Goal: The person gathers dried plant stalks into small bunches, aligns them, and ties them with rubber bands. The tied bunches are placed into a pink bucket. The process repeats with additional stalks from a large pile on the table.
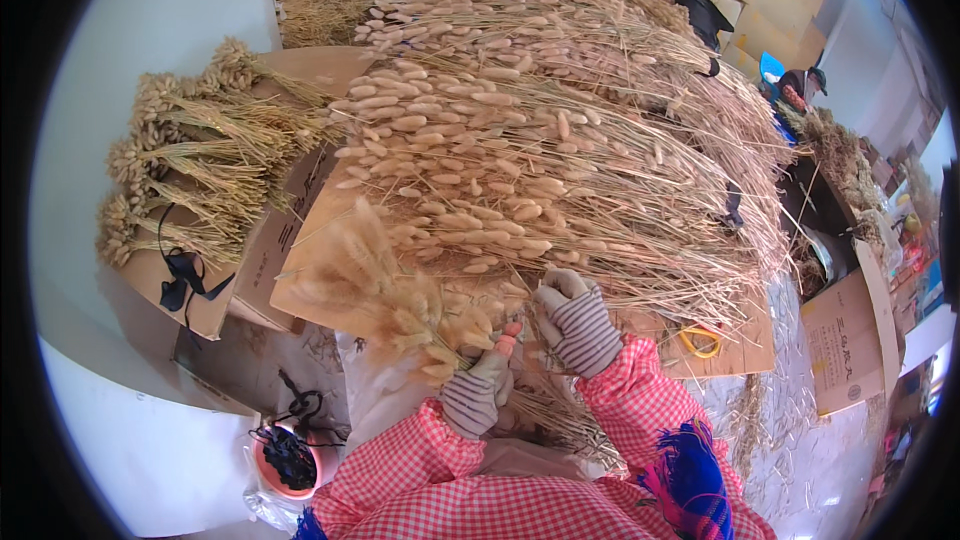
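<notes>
My left hand (477, 396), in a striped knit glove with a bare fingertip showing, grips a bunch of dried bunny-tail grass (367, 270). Its fluffy heads fan out to the upper left and look blurred. To the right, my right hand (577, 324), gloved the same way, has its fingers curled at the near edge of the pile. Whether it pinches a stem cannot be made out. Before both hands a large heap of dried bunny-tail grass (480, 165) covers most of a wooden board (315, 270), heads to the left and stems to the right.
Tied bunches (210, 157) and black ribbon (184, 277) lie on a cardboard box (262, 247) at left. A pink bucket (322, 461) holds black ties. Yellow-handled scissors (701, 343) rest at the board's right. Another carton (844, 345) stands right. Two people work farther back.
</notes>
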Demonstrator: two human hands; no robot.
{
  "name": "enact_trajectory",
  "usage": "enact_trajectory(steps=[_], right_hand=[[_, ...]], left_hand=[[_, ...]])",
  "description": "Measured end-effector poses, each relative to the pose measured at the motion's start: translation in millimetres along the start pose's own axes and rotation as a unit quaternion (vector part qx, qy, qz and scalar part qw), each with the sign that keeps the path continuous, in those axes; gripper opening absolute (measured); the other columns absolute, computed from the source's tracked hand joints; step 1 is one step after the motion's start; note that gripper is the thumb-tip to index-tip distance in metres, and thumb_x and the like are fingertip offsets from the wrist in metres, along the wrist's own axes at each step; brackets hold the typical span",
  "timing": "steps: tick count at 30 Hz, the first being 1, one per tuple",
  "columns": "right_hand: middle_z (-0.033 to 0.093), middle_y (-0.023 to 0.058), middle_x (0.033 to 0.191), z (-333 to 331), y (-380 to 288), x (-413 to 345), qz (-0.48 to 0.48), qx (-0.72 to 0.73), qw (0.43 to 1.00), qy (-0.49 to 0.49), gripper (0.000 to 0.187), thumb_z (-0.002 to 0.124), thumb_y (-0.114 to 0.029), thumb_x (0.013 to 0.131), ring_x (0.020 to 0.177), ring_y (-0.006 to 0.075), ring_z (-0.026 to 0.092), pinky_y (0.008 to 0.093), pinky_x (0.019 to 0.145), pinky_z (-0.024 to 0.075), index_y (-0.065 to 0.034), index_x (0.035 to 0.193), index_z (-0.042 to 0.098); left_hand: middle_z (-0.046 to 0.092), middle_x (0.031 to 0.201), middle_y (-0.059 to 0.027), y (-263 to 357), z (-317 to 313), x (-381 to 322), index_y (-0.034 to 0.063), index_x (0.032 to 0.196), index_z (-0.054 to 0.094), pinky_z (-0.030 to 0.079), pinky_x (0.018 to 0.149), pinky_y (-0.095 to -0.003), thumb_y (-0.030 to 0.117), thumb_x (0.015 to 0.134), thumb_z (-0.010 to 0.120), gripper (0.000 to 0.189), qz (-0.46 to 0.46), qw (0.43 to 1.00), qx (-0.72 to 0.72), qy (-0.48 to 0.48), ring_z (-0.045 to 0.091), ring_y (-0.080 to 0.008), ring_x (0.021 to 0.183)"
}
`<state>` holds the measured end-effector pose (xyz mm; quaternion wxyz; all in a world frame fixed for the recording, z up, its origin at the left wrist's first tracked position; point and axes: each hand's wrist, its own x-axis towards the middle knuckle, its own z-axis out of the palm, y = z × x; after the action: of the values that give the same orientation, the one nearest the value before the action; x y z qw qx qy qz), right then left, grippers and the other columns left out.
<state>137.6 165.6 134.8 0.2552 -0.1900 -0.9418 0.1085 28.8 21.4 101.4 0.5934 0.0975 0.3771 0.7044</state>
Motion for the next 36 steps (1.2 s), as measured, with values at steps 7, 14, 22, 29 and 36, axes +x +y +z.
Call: enact_trajectory(steps=[7,14,22,29,36], right_hand=[[0.063,0.0121,0.101,18,-6,-12,0.019,0.021,0.998,0.054,0.032,0.055,-0.012,0.085,0.097,0.0299,0.056,0.0374,0.090,0.0422,-0.0009,0.114,0.056],[0.058,0.0096,0.107,-1,0,-18,-0.106,-0.122,0.987,0.001,0.032,0.065,-0.020,0.066,0.096,0.0251,0.057,0.0446,0.091,0.0418,-0.0048,0.094,0.059],[0.063,0.0058,0.091,-15,2,-19,-0.079,0.003,0.997,-0.013,0.026,0.065,-0.022,0.074,0.086,0.0256,0.060,0.0427,0.090,0.0412,-0.0077,0.095,0.061],[0.062,0.0128,0.075,-18,-14,-2,0.032,0.206,0.978,-0.012,0.016,0.059,-0.013,0.078,0.074,0.0328,0.060,0.0380,0.075,0.0450,-0.0060,0.091,0.062],[0.062,0.0145,0.073,-11,-20,2,0.047,0.197,0.976,-0.082,0.016,0.061,-0.016,0.078,0.067,0.0332,0.060,0.0384,0.067,0.0469,-0.0058,0.090,0.063]], left_hand=[[0.049,0.064,0.0086,-4,22,3,0.0110,0.105,0.063,0.024,0.038,-0.0187,0.017,0.091,0.061,0.016,0.025,0.999,0.024,0.029,0.034,-0.0023,0.045],[0.038,0.053,0.0090,-9,21,13,0.0106,0.101,0.061,0.020,0.034,-0.0200,0.017,0.089,0.062,0.014,0.084,0.987,0.083,0.110,0.027,-0.0031,0.037],[0.045,0.059,0.0073,-6,19,8,0.0087,0.104,0.061,0.024,0.034,-0.0205,0.014,0.086,0.064,0.019,0.059,0.998,-0.022,0.022,0.031,-0.0037,0.039],[0.062,0.090,-0.0009,-4,14,6,0.0084,0.110,0.059,0.051,0.055,-0.0194,0.012,0.084,0.066,0.027,0.054,0.993,-0.050,0.090,0.061,-0.0083,0.074],[0.062,0.097,-0.0041,-5,13,7,0.0048,0.111,0.058,0.055,0.068,-0.0235,0.013,0.083,0.067,0.030,0.069,0.995,-0.066,0.043,0.062,-0.0123,0.087]])
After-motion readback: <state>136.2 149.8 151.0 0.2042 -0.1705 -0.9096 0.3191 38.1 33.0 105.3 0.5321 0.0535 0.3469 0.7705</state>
